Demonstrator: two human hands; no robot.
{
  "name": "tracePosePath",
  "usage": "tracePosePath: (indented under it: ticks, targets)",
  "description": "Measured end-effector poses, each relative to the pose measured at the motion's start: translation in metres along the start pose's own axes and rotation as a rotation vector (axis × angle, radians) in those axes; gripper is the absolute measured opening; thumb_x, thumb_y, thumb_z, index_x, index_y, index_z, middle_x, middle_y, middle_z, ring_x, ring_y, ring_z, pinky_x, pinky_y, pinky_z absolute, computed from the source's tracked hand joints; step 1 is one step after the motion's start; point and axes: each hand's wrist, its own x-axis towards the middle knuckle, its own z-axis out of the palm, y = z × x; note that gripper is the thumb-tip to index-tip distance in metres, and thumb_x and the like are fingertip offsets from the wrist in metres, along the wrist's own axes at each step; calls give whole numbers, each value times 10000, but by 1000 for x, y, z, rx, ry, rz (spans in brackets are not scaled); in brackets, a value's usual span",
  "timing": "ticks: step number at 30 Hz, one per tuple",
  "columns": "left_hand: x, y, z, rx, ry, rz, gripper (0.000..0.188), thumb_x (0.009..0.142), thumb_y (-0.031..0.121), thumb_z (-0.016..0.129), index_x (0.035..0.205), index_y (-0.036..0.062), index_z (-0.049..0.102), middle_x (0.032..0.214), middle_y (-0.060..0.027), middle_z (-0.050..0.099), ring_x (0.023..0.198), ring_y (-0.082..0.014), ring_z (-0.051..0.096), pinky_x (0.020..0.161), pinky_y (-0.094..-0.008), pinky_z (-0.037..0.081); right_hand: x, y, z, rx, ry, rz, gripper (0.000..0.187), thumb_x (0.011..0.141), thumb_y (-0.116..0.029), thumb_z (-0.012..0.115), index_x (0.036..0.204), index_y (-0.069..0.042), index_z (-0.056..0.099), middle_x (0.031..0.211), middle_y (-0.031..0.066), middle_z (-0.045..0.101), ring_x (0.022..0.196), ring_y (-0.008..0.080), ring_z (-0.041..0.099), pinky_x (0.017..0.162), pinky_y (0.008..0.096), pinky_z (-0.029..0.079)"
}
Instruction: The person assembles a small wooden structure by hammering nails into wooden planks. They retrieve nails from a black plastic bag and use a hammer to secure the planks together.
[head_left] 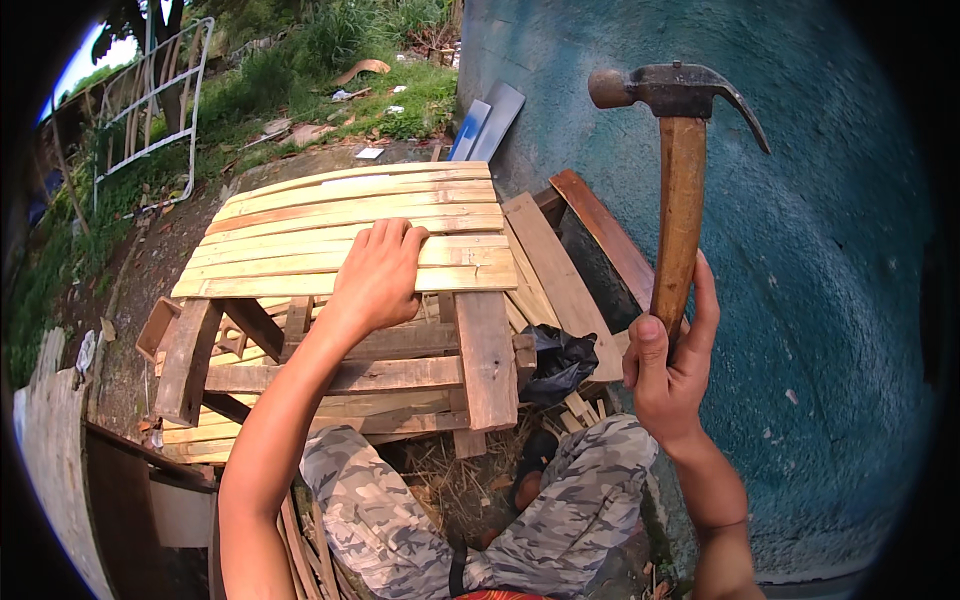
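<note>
Holding a hammer [680, 180] upright before a blue-green wall [830, 300], with fingers of the right hand [672, 375] closed round the lower handle. Resting the left hand [378, 268], fingers bent, on a slatted counter [465, 222]; cannot tell if gripping anything. Right of it: planks [562, 265], black bag [556, 368].

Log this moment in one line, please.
left hand: on pale slats | right hand: holding hammer, head up | right side: blue wall

Hammer [679, 180]: one was in the right hand [670, 375].
Bench [270, 252]: one was touched by the left hand [380, 268].
Bag [563, 368]: one lay left of the right hand.
</note>
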Motion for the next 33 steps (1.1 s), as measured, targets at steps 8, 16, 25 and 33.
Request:
tracePosePath:
  ticks: [8,16,25,33]
  targets:
    - [0,0,1,40,41,14,659,672,86,766,1285,3,538,1209,-166,548,1187,-339,519,1005,-427,426,-11,-8,-12,-185,-429,221,605,1009,-89,609,1573,-120,393,1039,322,688,905,474,695,808,430,545]
    - [-2,-2,2,29,59,13,648,668,80,762,1274,8,544,1201,-166,556,1179,-340,523,997,-426,427,2,-4,-11,-94,-57,43,564,1046,-117,572,1560,-3,367,1451,248,560,1226,346,650,1022,392,498]
    - [-1,-4,6,34,102,32,637,657,71,754,1260,14,556,1179,-165,559,1158,-336,527,990,-422,430,-11,-18,-2,-265,-530,433,601,1020,-83,593,1580,-91,376,1107,309,690,925,470,708,795,413,553]
    - [-2,-1,2,5,23,-20,684,661,60,757,1306,26,529,1224,-166,543,1204,-350,509,1025,-436,423,-1,3,-2,-264,-173,-47,558,1044,-133,583,1559,-30,396,1333,245,650,1049,295,724,919,337,533]
